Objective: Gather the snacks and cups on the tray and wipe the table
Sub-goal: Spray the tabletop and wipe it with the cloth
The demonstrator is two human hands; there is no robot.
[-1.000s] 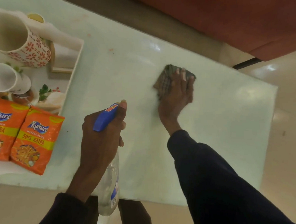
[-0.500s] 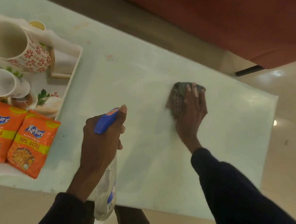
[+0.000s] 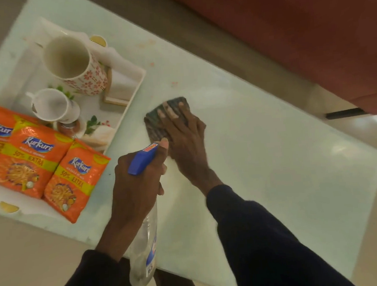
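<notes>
My right hand (image 3: pixel 185 134) presses flat on a dark checked cloth (image 3: pixel 153 123) on the pale green table (image 3: pixel 273 159), just right of the tray. My left hand (image 3: pixel 136 182) grips a clear spray bottle (image 3: pixel 146 253) with a blue trigger head (image 3: pixel 142 160), held above the table's near edge. The white tray (image 3: pixel 132 88) at the left holds a tall flowered mug (image 3: pixel 75 66), a small white cup (image 3: pixel 51 105) and three orange Kurkure snack packets (image 3: pixel 74 180).
A red-brown sofa (image 3: pixel 298 34) runs along the far side of the table. Beige floor (image 3: pixel 34 254) lies around the near and right edges. A small saucer and a wooden-framed coaster also sit in the tray.
My right hand has slid the cloth leftward across the table, from its middle toward the tray. The left hand keeps the bottle in about the same place. The view has shifted left.
</notes>
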